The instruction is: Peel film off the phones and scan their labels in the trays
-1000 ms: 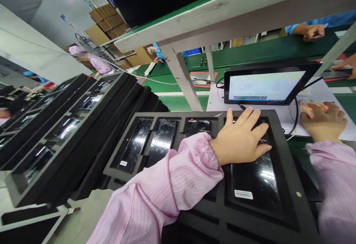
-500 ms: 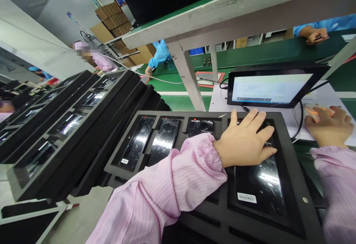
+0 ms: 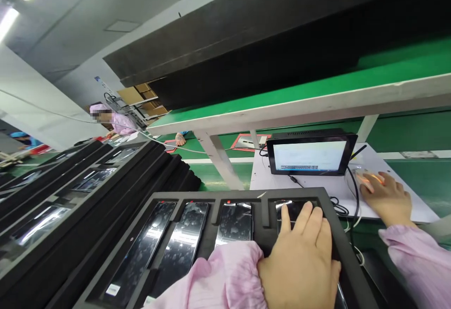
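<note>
My left hand lies flat, fingers stretched out, on a black phone in the rightmost slot of a black foam tray. Three more glossy phones sit in the slots to its left. My right hand is curled over a white mouse with an orange glow, on a white mat. Both arms wear pink striped sleeves. A small monitor with a lit screen stands behind the tray.
Stacked black foam trays holding phones fill the left side. A green-topped shelf on white posts hangs overhead. Cables run beside the tray. A person in pink works far left by cardboard boxes.
The view has tipped upward, so the tray and both hands now sit lower in the picture. My left hand stays flat on the phone, my right hand stays on the mouse.
</note>
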Motion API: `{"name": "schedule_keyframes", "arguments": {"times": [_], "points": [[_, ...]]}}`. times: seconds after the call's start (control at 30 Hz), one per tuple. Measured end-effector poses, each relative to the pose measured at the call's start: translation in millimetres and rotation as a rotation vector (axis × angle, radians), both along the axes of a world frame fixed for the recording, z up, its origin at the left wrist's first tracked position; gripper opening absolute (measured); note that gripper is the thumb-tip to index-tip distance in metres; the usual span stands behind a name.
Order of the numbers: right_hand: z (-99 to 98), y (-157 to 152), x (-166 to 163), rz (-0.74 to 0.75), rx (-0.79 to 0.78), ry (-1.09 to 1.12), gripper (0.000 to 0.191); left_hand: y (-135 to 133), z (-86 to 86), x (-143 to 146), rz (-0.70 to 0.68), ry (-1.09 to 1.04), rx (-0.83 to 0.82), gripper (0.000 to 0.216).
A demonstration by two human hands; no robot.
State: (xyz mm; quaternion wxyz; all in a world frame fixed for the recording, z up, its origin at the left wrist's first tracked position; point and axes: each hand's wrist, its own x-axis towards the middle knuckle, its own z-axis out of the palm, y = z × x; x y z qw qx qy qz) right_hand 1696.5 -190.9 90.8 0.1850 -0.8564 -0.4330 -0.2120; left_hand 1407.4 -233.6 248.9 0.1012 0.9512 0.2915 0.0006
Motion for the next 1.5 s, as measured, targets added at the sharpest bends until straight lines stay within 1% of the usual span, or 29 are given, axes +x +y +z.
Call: {"name": "schedule_keyframes", "arguments": {"times": [0.17,0.3,0.4,0.47,0.6,0.7,0.77,0.97,1.03,1.17,1.33,1.5], "points": [[-0.4,0.4,0.1,-0.01,-0.038,0.031,0.037,1.2,1.5,2.3,0.016,0.045,-0.085,0.056],[-4.5,0.1,2.3,0.001,-0.012,0.016,0.035,1.1,3.2,1.9,0.018,0.041,-0.132,0.057],[-4.0,0.0,0.5,-0.005,-0.002,0.019,0.036,1.2,4.1,2.2,0.024,0.048,-0.153,0.057],[0.2,-0.2,-2.7,-0.017,-0.02,0.05,0.038,1.5,4.8,2.6,0.028,0.052,-0.157,0.057],[14.6,-1.4,-10.0,-0.028,-0.1,0.133,0.043,1.9,6.2,3.1,0.032,0.066,-0.164,0.057],[21.6,-1.9,-12.2,-0.021,-0.123,0.161,0.044,1.4,7.3,3.0,0.032,0.072,-0.177,0.057],[20.6,-1.5,-11.5,-0.021,-0.116,0.161,0.043,1.2,7.7,3.0,0.03,0.065,-0.176,0.057],[3.0,0.2,-4.2,-0.037,-0.023,0.069,0.04,2.0,6.7,2.8,0.027,0.063,-0.161,0.057],[1.2,-0.3,-2.3,-0.02,-0.026,0.06,0.039,2.3,6.2,2.7,0.028,0.064,-0.169,0.057],[5.4,-1.9,-1.7,0.01,-0.081,0.109,0.043,2.8,5.6,2.8,0.034,0.045,-0.161,0.056],[8.8,-1.7,-3.2,-0.004,-0.073,0.116,0.04,3.5,6.3,3.3,0.031,0.064,-0.163,0.057],[12.5,-2.8,-6.6,0.004,-0.069,0.122,0.044,3.0,4.6,2.6,0.035,0.049,-0.193,0.057]]}}
